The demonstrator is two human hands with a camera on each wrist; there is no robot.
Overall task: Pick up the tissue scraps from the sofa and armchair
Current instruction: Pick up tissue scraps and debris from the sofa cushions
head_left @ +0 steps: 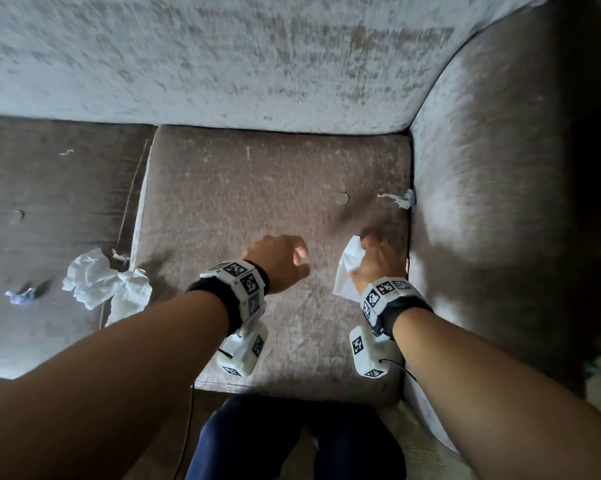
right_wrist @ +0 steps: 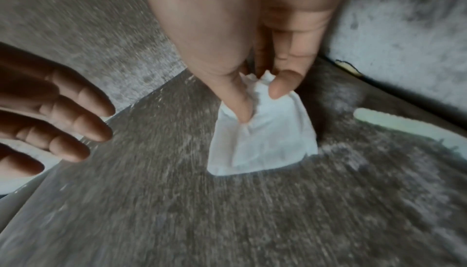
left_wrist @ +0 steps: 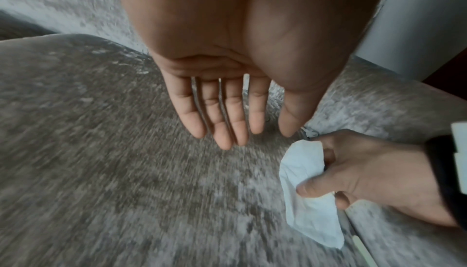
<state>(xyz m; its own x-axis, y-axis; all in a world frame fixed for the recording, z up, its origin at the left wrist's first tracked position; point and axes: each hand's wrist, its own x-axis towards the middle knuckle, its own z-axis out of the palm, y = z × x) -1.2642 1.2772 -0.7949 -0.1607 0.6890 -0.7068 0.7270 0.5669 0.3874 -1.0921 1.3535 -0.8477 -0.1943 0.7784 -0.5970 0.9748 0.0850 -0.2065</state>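
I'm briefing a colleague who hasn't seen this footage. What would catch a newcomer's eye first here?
First, the right hand pinching a white tissue just above the seat cushion, near the armrest. Beside it the left hand hovers open, holding nothing. Then the big crumpled tissue wad straddling the seam to the left, and a small scrap against the right armrest.

Right hand (head_left: 375,261) holds tissue (head_left: 347,268) above right seat cushion (head_left: 257,202); left hand (head_left: 278,261) beside it; crumpled tissue (head_left: 101,282) lies left, small scrap (head_left: 401,199) against armrest (head_left: 482,202)
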